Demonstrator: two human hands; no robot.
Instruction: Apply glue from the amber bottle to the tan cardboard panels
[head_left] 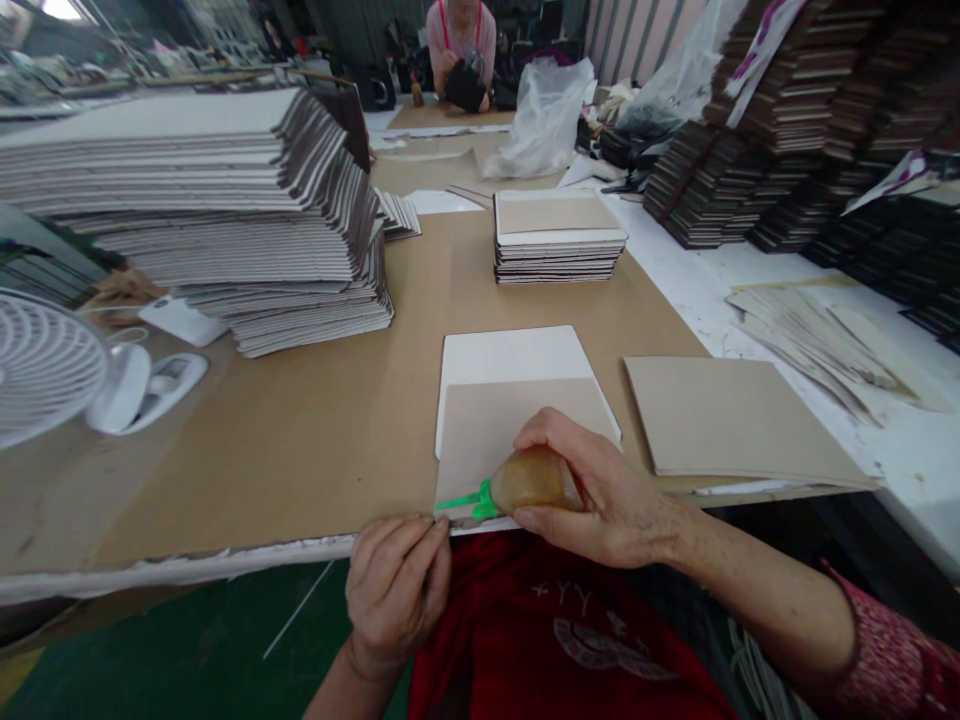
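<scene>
My right hand (600,495) is wrapped round a squeeze glue bottle (531,480) of amber colour, tilted on its side. Its green nozzle (466,500) points left, over the near left corner of a grey-beige cardboard sheet (480,430). This sheet lies on a larger white-faced board (510,355), whose far part shows beyond it. At the table's front edge, my left hand (397,580) has its fingers curled and pressed together, the tips at the sheet's near left corner beside the nozzle tip. Whatever lies between those fingers is hidden.
Tall stacks of folded white boards (315,200) stand left, beside a white fan (45,365). A smaller board stack (559,240) sits ahead; grey cardboard (742,415) lies right. Dark stacks (810,120), paper strips (832,345) and a plastic bag (544,115) are farther off. A person (463,50) works opposite.
</scene>
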